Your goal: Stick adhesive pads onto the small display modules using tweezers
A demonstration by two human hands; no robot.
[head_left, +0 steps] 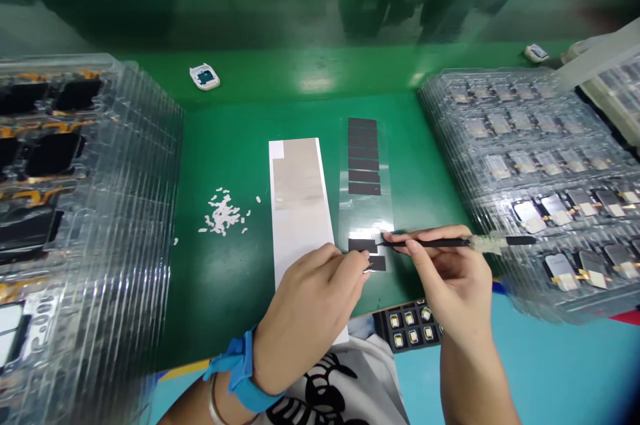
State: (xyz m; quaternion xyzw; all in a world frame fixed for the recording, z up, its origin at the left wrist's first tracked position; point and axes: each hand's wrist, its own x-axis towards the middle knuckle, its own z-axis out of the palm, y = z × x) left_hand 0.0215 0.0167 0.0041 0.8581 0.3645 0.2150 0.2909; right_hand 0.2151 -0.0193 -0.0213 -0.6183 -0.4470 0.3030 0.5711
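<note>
My right hand [457, 272] grips a pair of slim black tweezers [445, 243] with pale tape wrapped around its rear part. Its tip points left, at a dark rectangular strip [361, 245] on a clear plastic sheet [367, 215]. My left hand [320, 295], with a blue wrist strap [245, 372], is closed, its fingertips at the lower end of that sheet. A small shiny bit shows at those fingertips; what they pinch, I cannot make out. Another dark strip [379, 263] lies beside them. Several more dark strips [363, 155] line the sheet's upper part.
A white backing sheet [300, 232] with a beige area lies left of the clear sheet. Further left is a pile of small white pieces [223, 213]. Stacked clear trays stand at left [145, 212] and right [450, 138]. A white-framed part [205, 76] lies behind; a black tray [410, 326] sits below the edge.
</note>
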